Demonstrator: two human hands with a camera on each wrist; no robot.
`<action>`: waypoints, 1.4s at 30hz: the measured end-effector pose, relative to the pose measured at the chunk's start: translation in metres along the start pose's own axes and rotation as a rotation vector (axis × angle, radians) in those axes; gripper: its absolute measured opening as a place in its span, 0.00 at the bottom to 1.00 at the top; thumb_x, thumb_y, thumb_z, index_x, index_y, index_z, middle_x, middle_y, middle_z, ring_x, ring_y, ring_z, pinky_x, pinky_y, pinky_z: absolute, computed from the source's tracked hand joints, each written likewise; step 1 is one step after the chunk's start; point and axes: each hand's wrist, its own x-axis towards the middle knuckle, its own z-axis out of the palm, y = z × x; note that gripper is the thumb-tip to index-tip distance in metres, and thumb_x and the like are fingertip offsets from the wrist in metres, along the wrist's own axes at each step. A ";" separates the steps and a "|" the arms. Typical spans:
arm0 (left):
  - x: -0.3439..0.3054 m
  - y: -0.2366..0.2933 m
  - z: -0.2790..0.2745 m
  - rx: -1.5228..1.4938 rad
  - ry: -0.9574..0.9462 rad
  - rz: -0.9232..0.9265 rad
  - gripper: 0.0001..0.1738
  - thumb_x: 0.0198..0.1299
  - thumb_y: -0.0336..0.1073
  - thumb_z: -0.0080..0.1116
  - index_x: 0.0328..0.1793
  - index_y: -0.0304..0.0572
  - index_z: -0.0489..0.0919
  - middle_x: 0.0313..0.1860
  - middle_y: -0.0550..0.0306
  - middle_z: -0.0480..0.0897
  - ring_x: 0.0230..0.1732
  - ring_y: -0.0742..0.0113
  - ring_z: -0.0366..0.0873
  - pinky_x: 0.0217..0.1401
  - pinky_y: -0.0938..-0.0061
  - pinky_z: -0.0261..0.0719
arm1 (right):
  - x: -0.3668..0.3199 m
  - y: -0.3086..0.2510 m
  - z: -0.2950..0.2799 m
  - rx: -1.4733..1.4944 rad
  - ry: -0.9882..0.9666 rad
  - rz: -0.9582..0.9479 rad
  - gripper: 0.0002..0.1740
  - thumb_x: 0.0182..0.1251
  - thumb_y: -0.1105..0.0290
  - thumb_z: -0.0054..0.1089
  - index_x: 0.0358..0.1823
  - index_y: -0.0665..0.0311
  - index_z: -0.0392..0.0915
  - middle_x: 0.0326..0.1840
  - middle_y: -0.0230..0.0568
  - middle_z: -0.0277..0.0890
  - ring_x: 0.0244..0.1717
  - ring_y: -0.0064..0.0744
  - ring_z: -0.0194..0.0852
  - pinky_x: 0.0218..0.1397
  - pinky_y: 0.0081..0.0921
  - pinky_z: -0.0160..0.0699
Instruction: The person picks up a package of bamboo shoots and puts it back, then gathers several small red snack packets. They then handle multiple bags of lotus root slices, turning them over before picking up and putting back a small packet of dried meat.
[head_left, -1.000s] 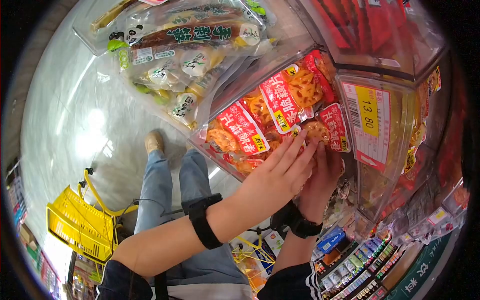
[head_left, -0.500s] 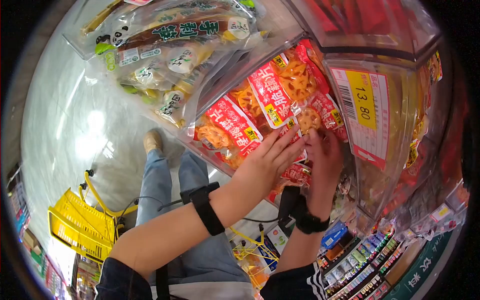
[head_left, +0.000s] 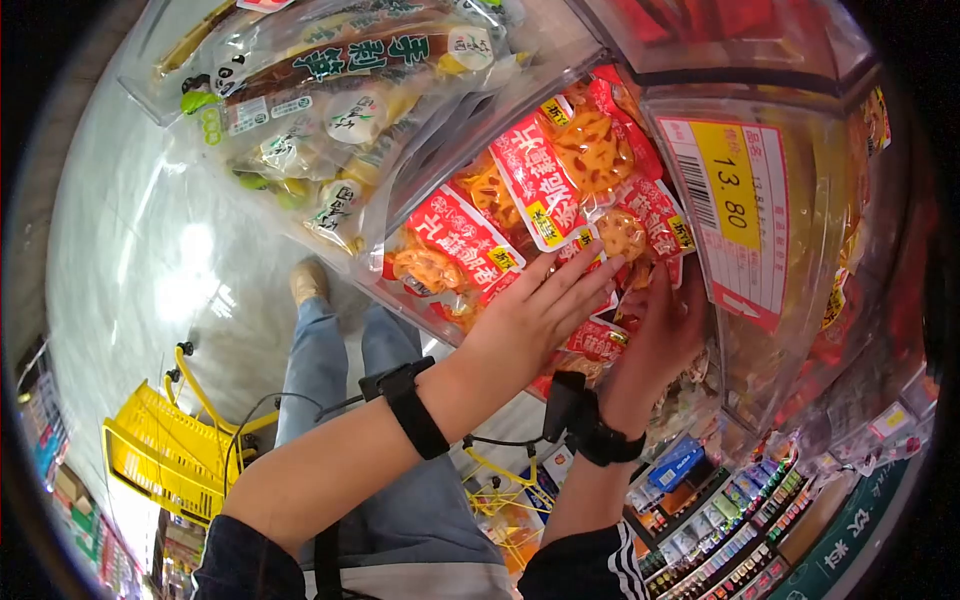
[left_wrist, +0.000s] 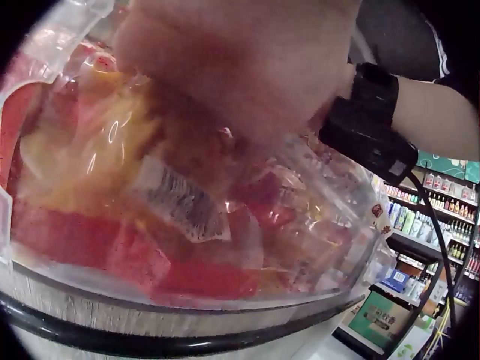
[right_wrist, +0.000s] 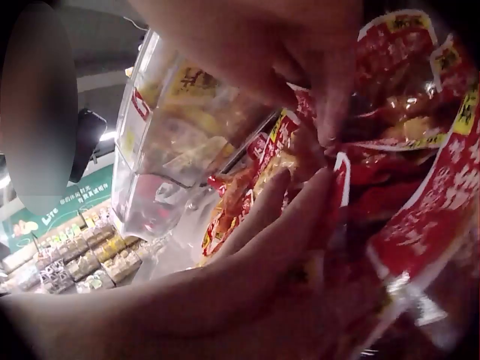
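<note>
Red-labelled packets of lotus root slices fill a clear plastic bin in the head view. My left hand rests over the near packets, its fingers extended and spread slightly. Just right of it, my right hand reaches among the packets by the bin's right side, touching a smaller lotus root packet. In the right wrist view, the right hand's fingers lie fairly straight against red packaging, close to the left fingertips. A packet with a barcode label lies below a blurred hand in the left wrist view.
Left of this bin, another holds clear bags of bamboo shoots. A price tag reading 13.80 is fixed at the right bin wall. A yellow basket cart stands at lower left. Stocked shelves are at lower right.
My hands, overlapping a second ago, have drawn apart, and a red packet shows between them. The right hand has shifted right, while the bin has moved slightly up and left in the view.
</note>
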 end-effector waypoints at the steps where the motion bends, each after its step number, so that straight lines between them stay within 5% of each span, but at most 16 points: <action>1: 0.000 0.001 0.001 -0.032 0.012 -0.005 0.33 0.54 0.38 0.46 0.70 0.46 0.61 0.75 0.58 0.52 0.75 0.59 0.46 0.75 0.61 0.44 | 0.002 0.003 0.000 -0.009 0.028 0.044 0.14 0.66 0.72 0.53 0.48 0.74 0.69 0.33 0.45 0.77 0.33 0.29 0.78 0.40 0.23 0.80; 10: 0.000 0.002 0.000 -0.028 0.066 -0.018 0.31 0.53 0.38 0.46 0.67 0.47 0.65 0.74 0.56 0.54 0.74 0.57 0.49 0.74 0.61 0.46 | -0.053 0.002 -0.028 0.077 0.221 -0.229 0.08 0.70 0.72 0.45 0.42 0.72 0.63 0.35 0.55 0.76 0.37 0.38 0.80 0.43 0.28 0.80; 13: 0.000 0.003 -0.004 -0.001 0.045 -0.016 0.30 0.53 0.38 0.46 0.67 0.48 0.65 0.74 0.56 0.55 0.74 0.55 0.49 0.74 0.61 0.46 | -0.071 0.006 -0.047 -0.057 0.209 -0.199 0.09 0.73 0.70 0.40 0.44 0.70 0.59 0.36 0.59 0.76 0.38 0.39 0.80 0.45 0.31 0.80; 19: 0.006 0.007 -0.014 0.100 0.069 0.022 0.30 0.52 0.39 0.49 0.65 0.48 0.66 0.71 0.55 0.59 0.73 0.53 0.50 0.75 0.61 0.44 | -0.093 0.014 -0.071 -0.215 0.336 -0.114 0.12 0.75 0.64 0.35 0.48 0.66 0.58 0.42 0.50 0.72 0.36 0.33 0.78 0.42 0.29 0.79; 25: 0.025 -0.002 -0.013 -0.026 0.106 0.015 0.31 0.56 0.39 0.47 0.69 0.47 0.63 0.73 0.56 0.56 0.75 0.59 0.46 0.75 0.66 0.42 | -0.093 0.017 -0.081 -0.063 0.308 -0.098 0.12 0.68 0.72 0.51 0.50 0.67 0.64 0.41 0.39 0.72 0.38 0.25 0.74 0.41 0.21 0.75; 28: 0.029 -0.004 -0.018 -0.008 -0.044 -0.018 0.36 0.52 0.43 0.51 0.70 0.46 0.61 0.73 0.56 0.55 0.76 0.59 0.44 0.74 0.68 0.44 | -0.088 0.023 -0.103 -0.275 0.252 -0.089 0.16 0.60 0.79 0.60 0.48 0.67 0.69 0.39 0.36 0.75 0.37 0.23 0.72 0.38 0.19 0.71; 32: 0.028 -0.007 -0.027 -0.222 -0.053 0.025 0.44 0.43 0.47 0.61 0.69 0.41 0.62 0.73 0.52 0.55 0.76 0.56 0.43 0.75 0.67 0.43 | -0.085 0.014 -0.112 -0.204 0.255 -0.079 0.10 0.58 0.78 0.63 0.40 0.66 0.73 0.37 0.34 0.75 0.37 0.21 0.71 0.39 0.18 0.70; 36: 0.017 -0.004 -0.042 -0.251 0.167 0.076 0.44 0.38 0.43 0.68 0.65 0.43 0.65 0.62 0.50 0.67 0.68 0.50 0.58 0.73 0.59 0.51 | -0.081 -0.001 -0.120 -0.247 0.147 -0.184 0.09 0.56 0.81 0.62 0.39 0.67 0.73 0.37 0.36 0.75 0.37 0.23 0.73 0.40 0.19 0.71; 42: -0.047 -0.005 -0.062 -0.191 0.020 0.074 0.30 0.43 0.31 0.62 0.57 0.43 0.72 0.65 0.48 0.65 0.70 0.44 0.55 0.70 0.50 0.55 | -0.081 -0.009 -0.127 -0.279 -0.119 -0.213 0.09 0.55 0.83 0.60 0.36 0.68 0.73 0.42 0.42 0.77 0.40 0.31 0.77 0.42 0.22 0.76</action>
